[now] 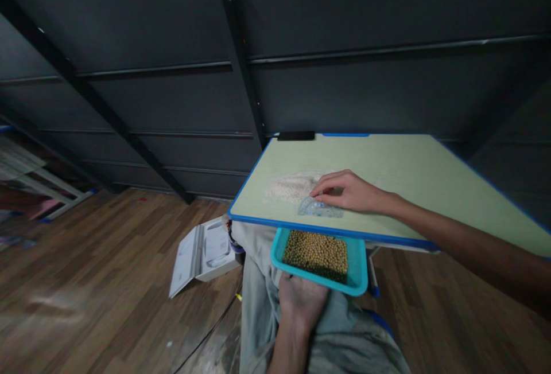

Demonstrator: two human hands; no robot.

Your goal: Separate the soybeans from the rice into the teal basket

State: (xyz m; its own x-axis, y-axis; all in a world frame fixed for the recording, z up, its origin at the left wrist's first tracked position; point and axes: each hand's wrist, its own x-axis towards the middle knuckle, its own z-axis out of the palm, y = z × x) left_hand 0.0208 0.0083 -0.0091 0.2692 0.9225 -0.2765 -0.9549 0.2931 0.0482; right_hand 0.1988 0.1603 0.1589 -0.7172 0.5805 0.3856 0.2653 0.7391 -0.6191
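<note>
My right hand (346, 190) pinches a clear plastic protractor (317, 207) near the front edge of the table. Its curved side points toward me, and the fingers cover part of its straight side. Behind and left of the protractor, a pale powdery or grainy patch (288, 188) is spread over the tabletop. Just below the table's edge, my left hand (303, 293) holds a turquoise tray (357, 268) from underneath. Tan, bean-like grains (316, 252) fill most of the tray, leaving its right end bare. The left fingers are hidden under the tray.
The pale green table (404, 167) has a blue rim. A flat black object (296, 136) lies at its far left edge, against dark wall panels (172, 98). An opened white box (210, 250) stands on the wooden floor (129, 282), with a cable (206, 337) nearby.
</note>
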